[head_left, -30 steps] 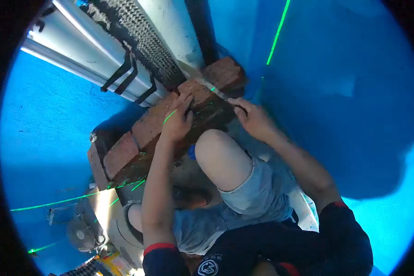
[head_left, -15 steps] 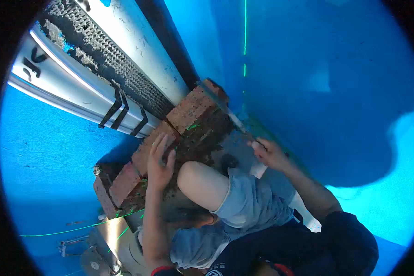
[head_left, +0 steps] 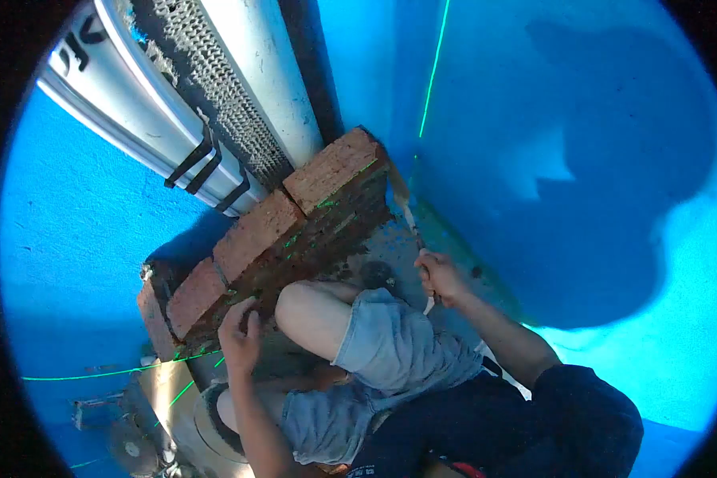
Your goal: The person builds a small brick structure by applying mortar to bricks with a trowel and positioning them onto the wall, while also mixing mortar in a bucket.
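Note:
My right hand (head_left: 440, 279) is wrapped round the handle of a bricklaying trowel (head_left: 400, 193). Its mortar-smeared blade points up and away from me, beside the right end of a low brick wall. Red bricks form the wall's top row: a right brick (head_left: 331, 169), a middle brick (head_left: 258, 233) and a left brick (head_left: 197, 299). Dark wet mortar (head_left: 327, 231) covers the wall's near face. My left hand (head_left: 240, 333) hovers by the lower left of that face, fingers loosely bent and apart, with nothing visible in it.
Behind the bricks stand a white pipe (head_left: 255, 64), a strip of mesh (head_left: 215, 88) and a silvery wrapped length with black tape (head_left: 135, 99). Blue walls (head_left: 486, 103) enclose the corner, crossed by green laser lines. A round disc-like tool (head_left: 131, 448) lies at the lower left.
My left hand has come off the middle brick and drawn back toward me. My right hand has pulled the trowel back from the right brick's top to beside the wall's end.

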Available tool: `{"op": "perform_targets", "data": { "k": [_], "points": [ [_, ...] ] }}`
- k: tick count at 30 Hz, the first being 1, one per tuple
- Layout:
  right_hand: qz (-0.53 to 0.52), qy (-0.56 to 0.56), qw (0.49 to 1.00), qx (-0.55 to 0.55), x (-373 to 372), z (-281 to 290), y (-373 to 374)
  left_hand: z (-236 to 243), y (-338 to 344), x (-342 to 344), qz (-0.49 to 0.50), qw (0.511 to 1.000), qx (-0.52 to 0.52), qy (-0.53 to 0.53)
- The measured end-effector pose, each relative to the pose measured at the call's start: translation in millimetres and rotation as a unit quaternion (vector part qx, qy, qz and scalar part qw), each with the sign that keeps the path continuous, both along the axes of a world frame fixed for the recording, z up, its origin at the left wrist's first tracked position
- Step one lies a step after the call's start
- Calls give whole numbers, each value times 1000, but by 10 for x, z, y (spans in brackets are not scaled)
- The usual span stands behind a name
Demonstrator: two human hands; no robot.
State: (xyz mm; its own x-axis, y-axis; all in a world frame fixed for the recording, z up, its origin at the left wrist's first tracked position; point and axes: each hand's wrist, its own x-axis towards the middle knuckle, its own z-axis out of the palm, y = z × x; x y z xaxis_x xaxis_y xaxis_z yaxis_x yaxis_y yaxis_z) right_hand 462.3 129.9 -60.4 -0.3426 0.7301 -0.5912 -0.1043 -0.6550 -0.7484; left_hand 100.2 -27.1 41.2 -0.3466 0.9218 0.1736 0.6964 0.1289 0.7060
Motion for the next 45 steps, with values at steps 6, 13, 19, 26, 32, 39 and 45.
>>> {"op": "perform_targets", "data": {
  "k": [6, 13, 19, 26, 32, 39, 45],
  "points": [
    [25, 19, 998, -47, -148, 50, -230, 2, -48, -86, 27, 999, 24, -24],
    [106, 78, 987, -96, -215, 196, -503, -13, -24, -68, 41, 999, 20, -4],
    [187, 163, 955, -160, -46, 279, -456, -39, -48, -97, 53, 998, 35, -2],
    [256, 141, 955, -49, 10, 1225, -440, -40, -134, -115, 70, 996, 52, 36],
    [215, 27, 947, 239, -372, 1409, -294, -1, -104, -89, 87, 995, 44, -18],
    [180, -78, 963, 184, -488, 993, -249, 49, -112, -75, 77, 995, 67, -4],
    [143, -92, 932, 321, -372, 959, 22, -52, -48, -94, 69, 996, 47, 18]
  ]
}}
